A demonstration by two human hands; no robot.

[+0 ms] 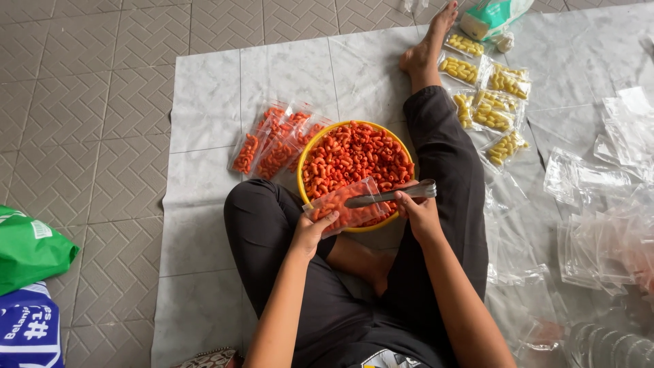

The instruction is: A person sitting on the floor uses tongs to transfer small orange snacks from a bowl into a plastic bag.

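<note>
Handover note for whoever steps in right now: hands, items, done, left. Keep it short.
Left hand: holds a clear plastic pouch of orange-red macaroni snacks over the yellow round bowl.
Right hand: grips a metal scoop at the pouch.
Done: several filled orange-red pouches left of the bowl; filled yellow-snack pouches by the foot.
Left: bowl nearly full; empty clear bags at right.

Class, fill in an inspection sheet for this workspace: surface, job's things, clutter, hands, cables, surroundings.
Surface: grey sheet spread over tiled floor.
Job's things: yellow bowl of orange snacks; clear bag partly filled; metal scoop lying across the bag.
Clutter: filled orange bags left of bowl; yellow-snack bags by the leg; empty bags on the right.
Hands: left hand holds the bag; right hand grips the scoop.
Cables: nothing seen.
Surroundings: green bag and blue bag at left edge.
</note>
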